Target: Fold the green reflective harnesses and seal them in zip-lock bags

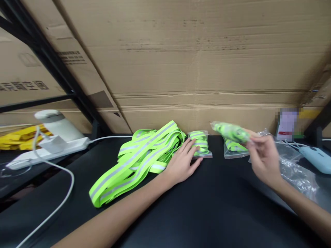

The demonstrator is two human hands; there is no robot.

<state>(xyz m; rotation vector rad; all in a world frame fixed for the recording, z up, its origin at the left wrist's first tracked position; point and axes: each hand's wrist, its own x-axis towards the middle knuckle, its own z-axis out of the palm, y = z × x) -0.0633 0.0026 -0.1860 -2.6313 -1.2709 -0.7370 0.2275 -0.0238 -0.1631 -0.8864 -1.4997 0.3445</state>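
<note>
My left hand [182,162] lies flat with fingers stretched, its fingertips on the near-left side of a clear bag of folded reflective strap [200,141]. Left of that hand spreads a loose pile of neon green reflective straps [147,158] with grey stripes. My right hand [265,158] is raised, pinching one end of a clear bag packed with green reflective strap [230,131]; this bag is slightly blurred. Beneath it, another bagged reflective strap [234,146] rests on the black table, partly covered from view.
Crumpled clear plastic bags [297,172] lie on the right, near a light blue device [317,158] with a cord. A white power strip [51,153], a white bottle [60,124] and a cable [69,186] occupy the left. Cardboard [196,69] forms the back wall.
</note>
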